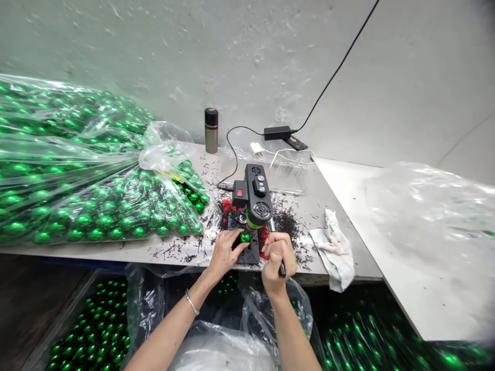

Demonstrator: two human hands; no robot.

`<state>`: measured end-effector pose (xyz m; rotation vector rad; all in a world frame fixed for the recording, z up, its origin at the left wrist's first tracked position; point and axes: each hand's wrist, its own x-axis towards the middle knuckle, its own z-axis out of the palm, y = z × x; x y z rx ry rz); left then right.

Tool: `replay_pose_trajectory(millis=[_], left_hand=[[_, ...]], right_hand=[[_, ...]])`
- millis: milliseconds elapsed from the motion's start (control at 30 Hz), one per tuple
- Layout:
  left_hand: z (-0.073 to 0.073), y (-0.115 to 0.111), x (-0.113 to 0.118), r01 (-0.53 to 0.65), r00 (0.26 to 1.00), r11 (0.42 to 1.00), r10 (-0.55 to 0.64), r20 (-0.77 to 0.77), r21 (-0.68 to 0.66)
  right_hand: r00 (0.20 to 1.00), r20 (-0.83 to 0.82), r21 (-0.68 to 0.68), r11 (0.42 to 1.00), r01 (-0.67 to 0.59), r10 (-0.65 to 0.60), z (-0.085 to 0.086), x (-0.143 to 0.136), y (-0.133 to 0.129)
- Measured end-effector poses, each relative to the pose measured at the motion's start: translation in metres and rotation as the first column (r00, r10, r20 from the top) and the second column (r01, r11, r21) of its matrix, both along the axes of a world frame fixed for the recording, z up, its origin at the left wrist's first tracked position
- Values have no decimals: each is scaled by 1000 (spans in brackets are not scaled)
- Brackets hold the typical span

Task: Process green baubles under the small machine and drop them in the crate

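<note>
A shiny green ball [245,237] sits under the head of a small black and green machine [258,196] on the table. Thumb and fingers of my left hand [228,251] close on the ball from the left, above a black base plate [247,256]. My right hand [279,256] is wrapped round a lever handle [282,270] with a dark end, at the machine's right side. Red bits [231,207] and many short black bits [288,225] lie round the machine.
Bagged green balls [104,221] fill the table's left. Behind stand a bottle [211,131], a plastic tray [286,178] and a power adapter [277,133]. A cloth [333,250] lies right. Clear plastic [433,211] covers part of the right-hand surface. More balls [95,330] are below.
</note>
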<state>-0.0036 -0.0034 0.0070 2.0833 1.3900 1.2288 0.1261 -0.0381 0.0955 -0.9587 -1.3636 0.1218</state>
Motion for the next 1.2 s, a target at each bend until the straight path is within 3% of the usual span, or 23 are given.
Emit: replay_pose_trajectory(millis=[267, 600, 733, 867, 967, 1067, 1200], left_hand=[[-1, -2, 0, -8, 1000, 1000, 8, -13, -5], [1, -3, 1, 5, 1000, 1000, -4, -7, 19], [0, -2, 0, 11, 1000, 1000, -11, 3, 8], [-1, 4, 1, 16, 999, 1000, -16, 32, -17], [-1, 1, 0, -5, 998, 999, 8, 54, -52], [-1, -18, -7, 16, 998, 998, -13, 55, -61], [4, -43, -28, 103, 992, 994, -104, -73, -21]], right_hand=[[998, 69, 146, 989, 2, -13, -40, 2, 9], [1000, 21, 140, 990, 13, -16, -60, 0, 12], [992, 126, 133, 991, -20, 3, -64, 4, 11], [995, 95, 116, 993, -21, 10, -44, 5, 9], [1000, -14, 48, 999, -18, 19, -12, 3, 7], [999, -51, -55, 998, -2, -1, 17, 2, 4], [997, -77, -55, 998, -4, -1, 24, -1, 3]])
